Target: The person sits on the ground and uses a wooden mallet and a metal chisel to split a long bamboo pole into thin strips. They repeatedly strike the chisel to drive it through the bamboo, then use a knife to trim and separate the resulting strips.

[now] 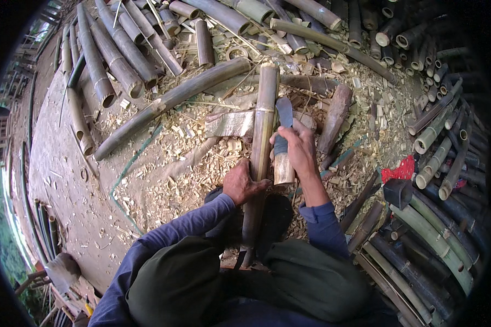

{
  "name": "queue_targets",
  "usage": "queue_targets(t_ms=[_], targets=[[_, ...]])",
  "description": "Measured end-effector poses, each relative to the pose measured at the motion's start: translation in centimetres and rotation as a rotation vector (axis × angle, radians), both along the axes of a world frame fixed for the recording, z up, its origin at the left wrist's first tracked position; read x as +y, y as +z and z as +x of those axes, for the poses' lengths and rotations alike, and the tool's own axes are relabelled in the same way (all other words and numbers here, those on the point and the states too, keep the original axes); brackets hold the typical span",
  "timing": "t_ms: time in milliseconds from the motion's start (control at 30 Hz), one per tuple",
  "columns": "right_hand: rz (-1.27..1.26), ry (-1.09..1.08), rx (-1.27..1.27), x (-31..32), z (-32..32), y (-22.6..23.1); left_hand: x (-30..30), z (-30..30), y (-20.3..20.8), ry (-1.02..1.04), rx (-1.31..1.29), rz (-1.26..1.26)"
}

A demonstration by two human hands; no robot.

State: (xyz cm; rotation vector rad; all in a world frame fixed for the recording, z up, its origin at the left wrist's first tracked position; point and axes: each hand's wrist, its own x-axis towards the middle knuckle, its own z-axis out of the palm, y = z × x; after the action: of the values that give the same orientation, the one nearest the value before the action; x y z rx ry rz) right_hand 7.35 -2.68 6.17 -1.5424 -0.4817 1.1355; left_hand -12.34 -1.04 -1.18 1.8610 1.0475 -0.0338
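A bamboo pole (263, 117) runs from between my knees away from me, its far part over a wooden block (230, 125). My left hand (242, 182) wraps round the pole from its left side, thumb across the top. In my right hand (297, 147) is a knife (284, 113) with a dark, broad blade and a pale wooden handle wrapped in dark material near the blade. The blade points away from me, just right of the pole. A pale strip shows along the pole's right side; whether the blade touches it I cannot tell.
Pale chips (188, 133) litter the ground. A long curved bamboo pole (174, 101) lies at the left, a short log (334, 117) right of the block. Stacked bamboo (444, 158) fills the right side, near a red piece (399, 168) and a dark cup-like object (397, 193).
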Motion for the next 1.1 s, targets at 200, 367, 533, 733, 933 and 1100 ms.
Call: queue_targets(t_ms=[200, 367, 533, 733, 933, 1100], targets=[[0.053, 0.045, -0.079, 4.2, 4.8, -0.4, 0.5, 0.1, 0.3, -0.049, -0.073, -0.115], [0.031, 0.017, 0.125, -2.4, -0.1, 1.5, 1.1, -1.4, -2.0, 0.001, -0.376, -0.329], [0.064, -0.037, 0.212, -3.8, -1.6, 1.3, 1.1, -2.0, -2.0, 0.012, -0.431, -0.448], [0.092, 0.022, 0.072, 2.2, 3.8, 0.9, 1.4, -1.5, -2.1, -0.013, -0.446, -0.584], [0.123, 0.035, -0.078, -2.7, -0.2, 5.3, 6.4, 1.0, -0.3, 0.175, -0.564, -0.648], [-0.077, 0.189, -0.108, -7.3, -3.1, 3.6, 6.1, 1.7, -1.3, 0.112, -0.532, -0.630]])
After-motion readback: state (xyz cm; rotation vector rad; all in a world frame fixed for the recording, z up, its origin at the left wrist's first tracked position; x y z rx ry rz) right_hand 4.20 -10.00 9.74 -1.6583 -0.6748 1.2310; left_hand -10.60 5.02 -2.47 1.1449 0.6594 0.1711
